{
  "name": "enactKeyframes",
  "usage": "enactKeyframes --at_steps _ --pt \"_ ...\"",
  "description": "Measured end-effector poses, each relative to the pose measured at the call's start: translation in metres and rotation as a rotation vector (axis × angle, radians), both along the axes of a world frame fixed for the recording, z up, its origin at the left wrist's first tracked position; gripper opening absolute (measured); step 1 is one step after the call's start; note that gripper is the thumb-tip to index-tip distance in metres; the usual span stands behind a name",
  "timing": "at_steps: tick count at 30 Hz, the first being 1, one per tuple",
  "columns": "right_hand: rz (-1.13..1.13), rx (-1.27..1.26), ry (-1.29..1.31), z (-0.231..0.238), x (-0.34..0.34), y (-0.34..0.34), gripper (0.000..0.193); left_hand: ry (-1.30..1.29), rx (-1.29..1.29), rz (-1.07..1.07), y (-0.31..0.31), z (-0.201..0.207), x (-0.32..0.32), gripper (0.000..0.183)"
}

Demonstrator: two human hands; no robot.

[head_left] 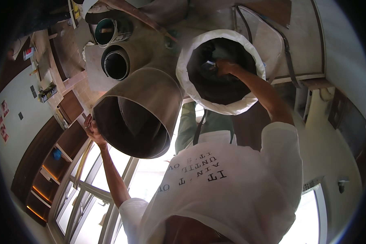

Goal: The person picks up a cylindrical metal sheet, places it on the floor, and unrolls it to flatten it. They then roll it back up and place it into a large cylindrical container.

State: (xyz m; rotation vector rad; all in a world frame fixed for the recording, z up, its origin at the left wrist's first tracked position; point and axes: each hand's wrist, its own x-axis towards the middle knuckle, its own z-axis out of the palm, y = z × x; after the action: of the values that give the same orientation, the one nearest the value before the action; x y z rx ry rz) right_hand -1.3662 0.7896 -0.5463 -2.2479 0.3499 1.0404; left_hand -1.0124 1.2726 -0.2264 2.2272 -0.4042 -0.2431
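My left hand grips the outer edge of a large brown rolled sheet, a wide open-ended tube tilted towards me. To its right stands a sack with a rolled-back white rim and a dark inside. My right hand reaches into the sack's mouth, its fingers closed around something with a pale bluish glint. What that thing is, I cannot make out in the shadow. Whatever lies deeper in the sack is too dark to tell.
A smaller rolled sheet stands beyond the large one, with a dark green bucket behind it. A dark strap or hose lies at the right. Wooden shelving and a window frame are at the left.
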Motion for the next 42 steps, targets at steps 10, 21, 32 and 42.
enactKeyframes --at_steps 10,21,32,42 --pt "-1.224 0.300 -0.347 0.290 -0.114 -0.066 0.047 -0.050 0.024 -0.066 -0.002 0.004 0.000 0.050" --pt "-2.178 0.261 -0.789 0.139 -0.299 -0.082 0.049 -0.054 0.137 -0.130 0.001 0.010 -0.007 0.050" --pt "-2.478 0.439 -0.429 -0.051 -0.260 -0.047 0.051 -0.005 0.307 -0.004 -0.023 0.024 -0.015 0.055" --pt "-1.860 -0.356 -0.996 0.129 -0.194 -0.077 0.031 -0.085 0.243 0.058 0.001 0.016 -0.017 0.057"
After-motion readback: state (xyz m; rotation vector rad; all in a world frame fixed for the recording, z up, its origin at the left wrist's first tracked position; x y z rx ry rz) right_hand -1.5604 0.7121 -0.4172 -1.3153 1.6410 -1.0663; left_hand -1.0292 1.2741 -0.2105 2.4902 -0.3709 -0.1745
